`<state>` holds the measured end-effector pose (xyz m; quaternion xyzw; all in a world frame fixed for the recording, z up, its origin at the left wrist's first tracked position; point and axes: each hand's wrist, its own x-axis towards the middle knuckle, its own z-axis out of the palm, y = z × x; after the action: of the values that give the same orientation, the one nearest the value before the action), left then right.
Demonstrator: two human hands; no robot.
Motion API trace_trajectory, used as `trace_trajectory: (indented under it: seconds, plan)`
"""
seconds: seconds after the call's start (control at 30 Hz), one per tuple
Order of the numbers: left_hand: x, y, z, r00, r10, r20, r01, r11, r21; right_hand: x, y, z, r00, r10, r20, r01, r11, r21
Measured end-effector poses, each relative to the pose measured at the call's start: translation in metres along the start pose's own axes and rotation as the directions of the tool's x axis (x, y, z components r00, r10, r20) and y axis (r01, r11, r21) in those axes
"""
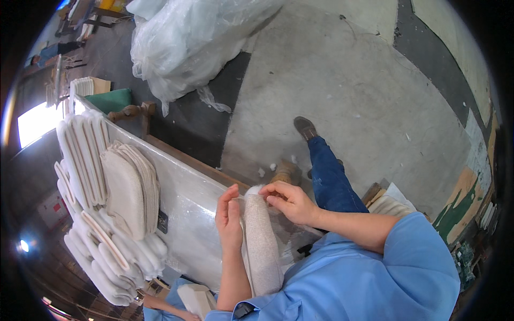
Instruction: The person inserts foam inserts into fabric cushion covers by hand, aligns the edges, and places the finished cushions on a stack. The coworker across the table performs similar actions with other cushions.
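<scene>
A long beige fabric cushion (262, 243) lies lengthwise against my front, its far end on the plastic-covered table edge. White stuffing (254, 190) shows at that far end. My right hand (290, 203) bends over the end from the right, thumb and fingers pinching at the cover's edge. On the other side my left hand (229, 220) is upright along the cushion, its fingers stretched out and thumb beside it. Whether the left palm touches the fabric cannot be made out.
Left on the table (190, 214) stand beige cushions (128, 187) and a pile of white padded pieces (85, 160). A co-worker's arm (166, 306) holds a pale cushion at the bottom. A big clear plastic bag (187, 48) of white material lies on the floor ahead.
</scene>
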<state>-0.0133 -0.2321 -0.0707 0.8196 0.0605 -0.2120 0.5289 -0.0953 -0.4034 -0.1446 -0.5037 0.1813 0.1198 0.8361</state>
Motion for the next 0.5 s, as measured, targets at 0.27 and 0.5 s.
trace_trajectory:
  seconds: [0.27, 0.5]
  plan:
    - [0.014, 0.011, -0.001, 0.987, -0.160, 0.030, 0.156, 0.981, 0.113, 0.010, -0.010, 0.001, 0.994, 0.024, 0.108, -0.029, 0.998, 0.048]
    - [-0.005, -0.012, -0.014, 0.911, -0.410, -0.042, 0.408, 0.912, -0.048, 0.005, 0.001, -0.002, 0.887, 0.376, 0.269, -0.432, 0.880, 0.195]
